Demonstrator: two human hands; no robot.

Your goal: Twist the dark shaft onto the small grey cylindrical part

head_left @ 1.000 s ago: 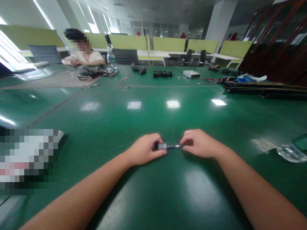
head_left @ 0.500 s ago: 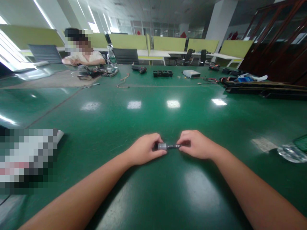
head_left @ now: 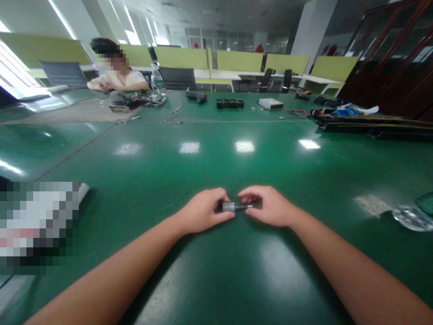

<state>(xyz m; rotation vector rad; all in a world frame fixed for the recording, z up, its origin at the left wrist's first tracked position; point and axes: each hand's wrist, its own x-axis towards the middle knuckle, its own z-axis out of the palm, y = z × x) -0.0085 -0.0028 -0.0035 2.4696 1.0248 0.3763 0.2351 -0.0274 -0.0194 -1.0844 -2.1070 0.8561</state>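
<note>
Currently, the left hand [head_left: 206,211] is clamping its grip on a grey cylinder [head_left: 229,207], whose thin shaft [head_left: 241,207] is pointing right. The right hand [head_left: 247,203] is holding its grip apart around the shaft's end; contact is unclear. Green worktop [head_left: 209,162] is stretching forward from both grips towards a black rectangular unit [head_left: 230,104]. Well apart sideways, a pixelated object [head_left: 37,221] is lying left, a clear glass dish [head_left: 411,219] right.

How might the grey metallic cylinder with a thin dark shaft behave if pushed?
The cylinder, gripped by the left hand, would probably roll once freed, being round-sided. Its shaft looks straight, so likely stiff. Its smooth-looking surface might be slippery.
</note>
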